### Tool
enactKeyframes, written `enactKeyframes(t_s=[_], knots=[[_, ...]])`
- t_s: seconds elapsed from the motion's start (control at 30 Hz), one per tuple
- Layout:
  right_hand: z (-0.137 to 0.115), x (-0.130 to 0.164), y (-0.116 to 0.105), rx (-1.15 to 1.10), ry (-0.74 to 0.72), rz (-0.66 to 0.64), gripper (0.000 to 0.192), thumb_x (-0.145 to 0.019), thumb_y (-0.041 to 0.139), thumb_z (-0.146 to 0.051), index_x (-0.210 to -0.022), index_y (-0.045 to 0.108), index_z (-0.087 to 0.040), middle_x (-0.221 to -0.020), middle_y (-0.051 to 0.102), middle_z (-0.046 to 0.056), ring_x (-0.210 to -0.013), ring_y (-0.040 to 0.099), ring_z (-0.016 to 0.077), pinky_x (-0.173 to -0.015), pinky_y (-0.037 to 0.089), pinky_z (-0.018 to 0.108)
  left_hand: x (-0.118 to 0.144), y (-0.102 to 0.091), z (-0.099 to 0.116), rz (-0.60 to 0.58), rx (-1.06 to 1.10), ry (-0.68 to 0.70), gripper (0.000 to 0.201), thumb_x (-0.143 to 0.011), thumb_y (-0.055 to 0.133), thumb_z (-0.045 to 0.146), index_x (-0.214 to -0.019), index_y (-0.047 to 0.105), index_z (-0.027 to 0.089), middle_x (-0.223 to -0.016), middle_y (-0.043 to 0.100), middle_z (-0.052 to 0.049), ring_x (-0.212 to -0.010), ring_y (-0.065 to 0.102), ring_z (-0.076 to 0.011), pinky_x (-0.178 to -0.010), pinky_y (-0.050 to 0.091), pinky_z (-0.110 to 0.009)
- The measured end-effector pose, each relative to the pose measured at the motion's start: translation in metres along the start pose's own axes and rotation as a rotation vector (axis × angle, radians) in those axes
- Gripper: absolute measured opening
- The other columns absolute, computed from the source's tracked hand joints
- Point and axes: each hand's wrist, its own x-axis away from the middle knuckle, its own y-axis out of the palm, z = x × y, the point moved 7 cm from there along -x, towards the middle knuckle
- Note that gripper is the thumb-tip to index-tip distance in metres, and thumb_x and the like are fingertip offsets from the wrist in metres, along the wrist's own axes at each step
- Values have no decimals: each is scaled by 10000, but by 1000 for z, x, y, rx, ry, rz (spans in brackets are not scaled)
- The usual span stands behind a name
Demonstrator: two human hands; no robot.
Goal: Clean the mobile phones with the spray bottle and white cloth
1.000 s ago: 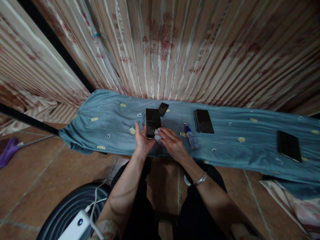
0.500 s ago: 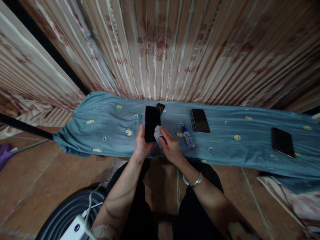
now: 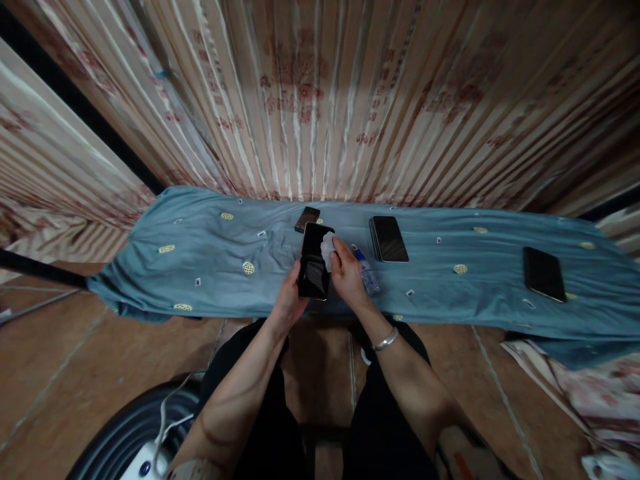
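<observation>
Left hand (image 3: 289, 301) gripping a dark phone (image 3: 315, 269) from below, right hand (image 3: 347, 278) pinching a white cloth (image 3: 327, 248) against its upper screen, spray bottle (image 3: 367, 275) lying just right of that hand

In front of you a long bench (image 3: 210, 267) runs left to right, draped in a blue-grey cloth (image 3: 450, 293) with small yellow motifs. Near its far edge at the middle lies a small dark phone (image 3: 307, 218), just right of it a larger dark phone (image 3: 389, 238), beside that a small spray bottle (image 3: 369, 278), and toward the right end another dark phone (image 3: 544, 274)
</observation>
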Motion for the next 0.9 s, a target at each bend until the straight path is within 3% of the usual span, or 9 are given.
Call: enactKeyframes(t_s=[0.17,0.3,0.53,0.73,0.9], knots=[[11,-10,-5,22,20,61,445,-996,361,-269,-1373,566,-151,-1380,647,141,-1291,605,231,-1118,463,444,3,1,-11,-23,-11,-73,324,-990,476,306,-1103,699,99,-1012,779,-126,-1055,724,-260,-976,564,-424],[17,-14,-7,25,-6,95,422,-1003,354,-259,-1334,592,-149,-1339,669,151,-1258,624,234,-1112,467,451,7,6,-13,-66,-67,-106,391,-1023,393,328,-1186,674,110,-983,782,-125,-962,748,-252,-890,603,-429],[9,-21,-5,98,-113,31,386,-1009,354,-201,-1282,625,-166,-1267,697,148,-1209,639,246,-1101,475,457,7,6,-10,-96,-149,-94,484,-987,453,505,-1283,635,168,-1018,779,-111,-940,754,-258,-790,630,-393],[0,-23,-1,148,-149,-13,410,-1012,345,-177,-1316,618,-145,-1300,678,155,-1267,586,248,-1141,445,457,10,7,-14,-144,-262,-84,568,-928,503,614,-1254,659,176,-1001,779,-122,-1002,737,-304,-842,622,-437],[-8,-19,8,126,-180,-67,473,-1005,332,-168,-1433,522,-101,-1444,580,177,-1407,478,267,-1206,374,492,11,12,-12,-134,-206,-54,513,-990,423,524,-1273,664,171,-1116,766,-117,-1170,678,-302,-999,555,-461]])
